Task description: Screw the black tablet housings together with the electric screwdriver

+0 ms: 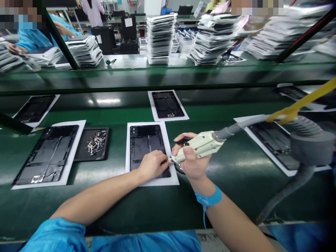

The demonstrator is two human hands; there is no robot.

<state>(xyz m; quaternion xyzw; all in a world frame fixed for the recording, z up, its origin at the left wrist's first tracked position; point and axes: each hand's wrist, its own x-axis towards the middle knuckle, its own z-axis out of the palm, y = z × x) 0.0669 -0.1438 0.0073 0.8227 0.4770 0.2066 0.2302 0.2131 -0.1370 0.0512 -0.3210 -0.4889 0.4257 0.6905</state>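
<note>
A black tablet back frame [145, 143] lies on a white sheet [173, 179] in front of me on the green conveyor belt [231, 168]. My left hand [153, 164] rests on the frame's lower right corner, fingers pinched together at the driver's tip; what they hold is too small to make out. My right hand [190, 157] is wrapped round a cream electric screwdriver [202, 145], its tip pointing down at that same corner. A grey hose [241, 126] runs from the driver up to the right. A blue wrist strap [210, 200] circles my right wrist.
A black tray of screws [94, 142] sits left of the frame, beside another frame on a sheet [48, 154]. More frames lie farther back [167, 104] and right [273, 140]. Stacks of parts [160, 36] line the far table. A co-worker in blue [34, 36] works at back left.
</note>
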